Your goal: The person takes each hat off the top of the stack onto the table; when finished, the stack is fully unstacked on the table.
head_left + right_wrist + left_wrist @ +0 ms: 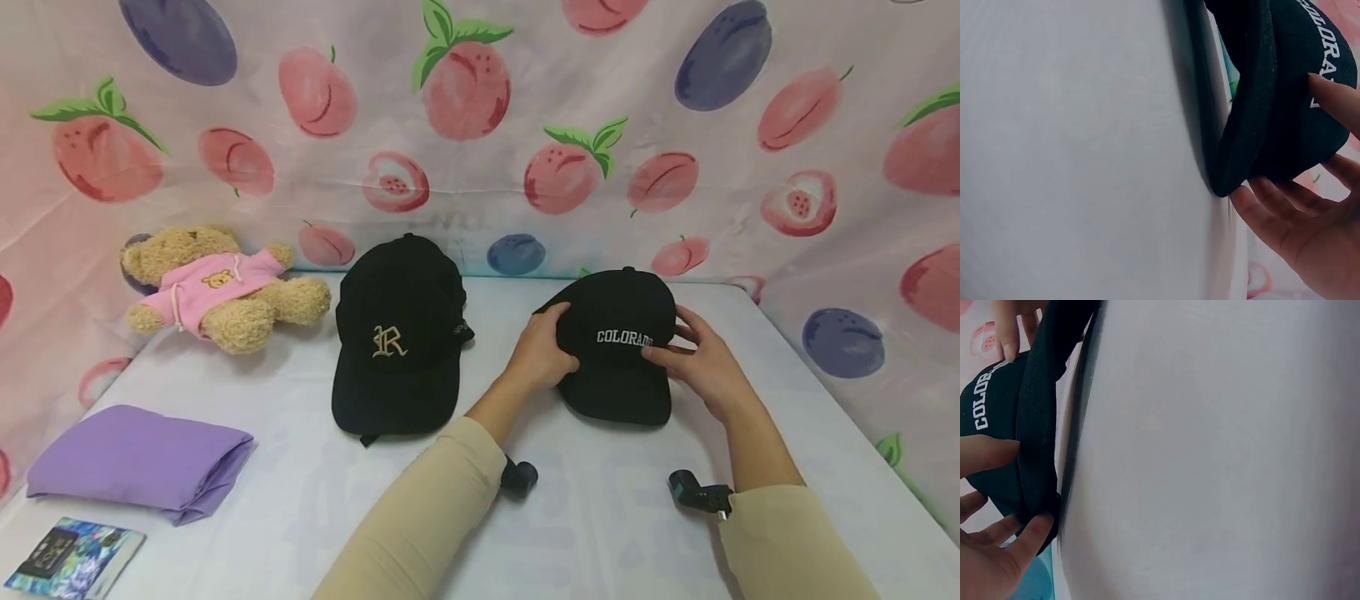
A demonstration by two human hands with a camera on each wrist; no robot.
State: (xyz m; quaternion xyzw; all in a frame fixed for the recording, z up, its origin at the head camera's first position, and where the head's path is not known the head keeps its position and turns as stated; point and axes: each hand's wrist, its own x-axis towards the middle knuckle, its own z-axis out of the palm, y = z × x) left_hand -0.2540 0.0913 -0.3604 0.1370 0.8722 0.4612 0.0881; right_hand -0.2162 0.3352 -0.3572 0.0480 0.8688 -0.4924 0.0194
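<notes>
Your left hand (pixel 536 354) and right hand (pixel 707 367) hold a black cap lettered COLORADO (pixel 613 367) between them, the fingers of each grasping one side of it. Your left thumb presses the front just above the brim, while your right thumb lies by the last letters of the word. The cap is on the right half of the white bench (pixel 292 517), upright, its brim towards you. Well apart to its left stands another black cap with a gold R (pixel 397 337), and beyond that a teddy bear in a pink hoodie (pixel 217 287) leans back near the fruit-print backdrop (pixel 375 50). Nearer you, at the left, lie a folded purple cloth (pixel 138 458) and, just in front of it, a colourful booklet (pixel 86 554).
</notes>
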